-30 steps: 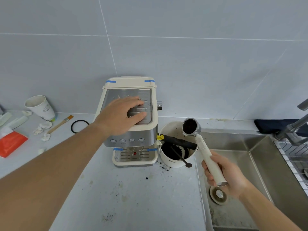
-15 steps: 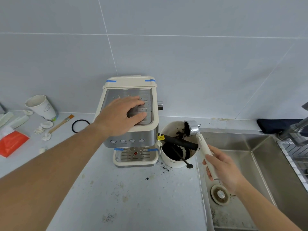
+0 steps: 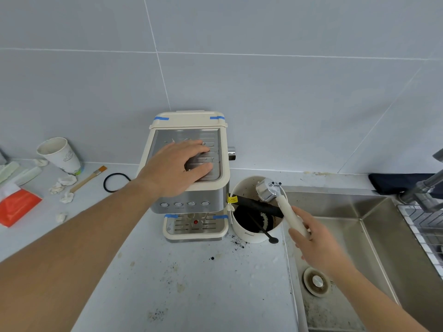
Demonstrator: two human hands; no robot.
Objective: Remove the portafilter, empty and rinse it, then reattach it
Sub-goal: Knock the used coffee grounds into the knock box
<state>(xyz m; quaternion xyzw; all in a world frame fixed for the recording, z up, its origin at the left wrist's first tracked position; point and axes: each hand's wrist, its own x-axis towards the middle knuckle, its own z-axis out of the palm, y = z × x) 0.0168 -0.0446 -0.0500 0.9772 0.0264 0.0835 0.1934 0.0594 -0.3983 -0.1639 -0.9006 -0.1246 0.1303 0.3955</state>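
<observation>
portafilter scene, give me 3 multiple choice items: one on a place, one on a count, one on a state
1. Where is the portafilter head?
A. locked in the machine
B. over the knock box
C. on the sink floor

2. How many round buttons line the machine front?
A. two
B. four
C. six

3. What is the left hand doing?
A. resting flat on the machine top
B. gripping the paper cup
C. turning the faucet

Answers:
1. B, the right hand holds the handle with the head turned down above the knock box.
2. B, four buttons sit in a row above the drip tray.
3. A, palm and fingers lie spread on the metal top plate.
</observation>
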